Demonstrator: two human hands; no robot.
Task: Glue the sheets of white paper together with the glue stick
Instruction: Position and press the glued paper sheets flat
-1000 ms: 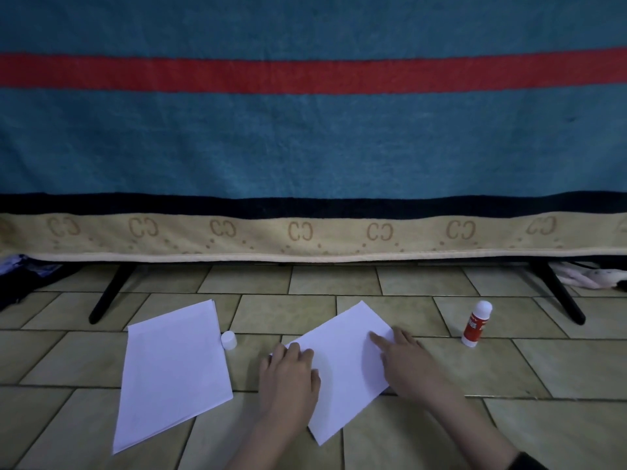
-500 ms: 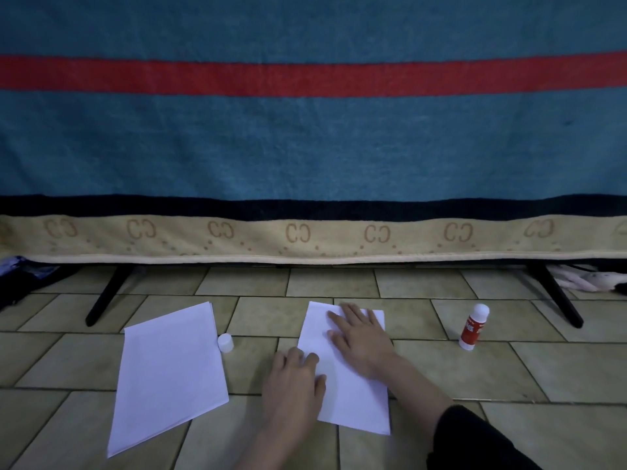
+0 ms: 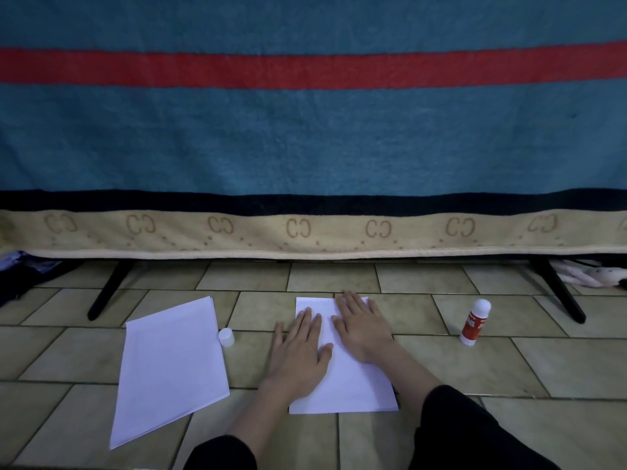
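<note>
White paper [image 3: 353, 388] flat on tiled floor [image 3: 543, 368]; left hand [image 3: 300, 351], right hand [image 3: 364, 329] splayed, apparently pressing it.

A large teal woven blanket [image 3: 305, 140] with a red stripe and a beige patterned hem hangs across the far side. Two slanted black metal legs [image 3: 108, 290] show beneath it, left and right. The floor is beige stone tile [image 3: 559, 361]. Dark crumpled fabric [image 3: 17, 276] lies far left; a white spotted cloth [image 3: 590, 274] far right.
</note>
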